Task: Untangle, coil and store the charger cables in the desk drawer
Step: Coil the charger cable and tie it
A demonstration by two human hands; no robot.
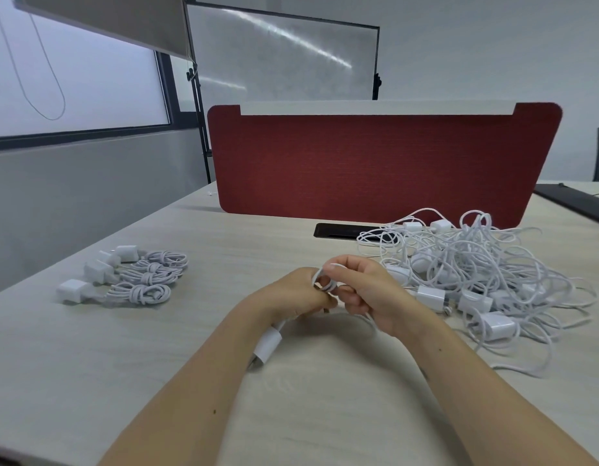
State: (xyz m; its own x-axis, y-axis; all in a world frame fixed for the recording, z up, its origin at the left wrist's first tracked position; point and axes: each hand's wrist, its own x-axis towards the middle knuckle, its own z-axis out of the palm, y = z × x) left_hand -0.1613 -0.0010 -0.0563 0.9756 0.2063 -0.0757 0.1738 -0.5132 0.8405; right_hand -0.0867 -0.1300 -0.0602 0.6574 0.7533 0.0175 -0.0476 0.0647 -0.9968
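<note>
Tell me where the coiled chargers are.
In the head view the coiled chargers lie grouped on the left side of the desk, beyond and left of the left hand, far from the tangled pile on the right.

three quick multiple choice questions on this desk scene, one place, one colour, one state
1. Where is the tangled pile? A left of the hands B right of the hands C in a drawer
2. What colour is the desk divider? A red B blue C green
3. What are the hands doing? A lying flat B holding a white cable C lifting the divider
Answers: 1 B, it lies beside the right hand. 2 A, its fabric is red. 3 B, left hand and right hand both pinch it.
</note>
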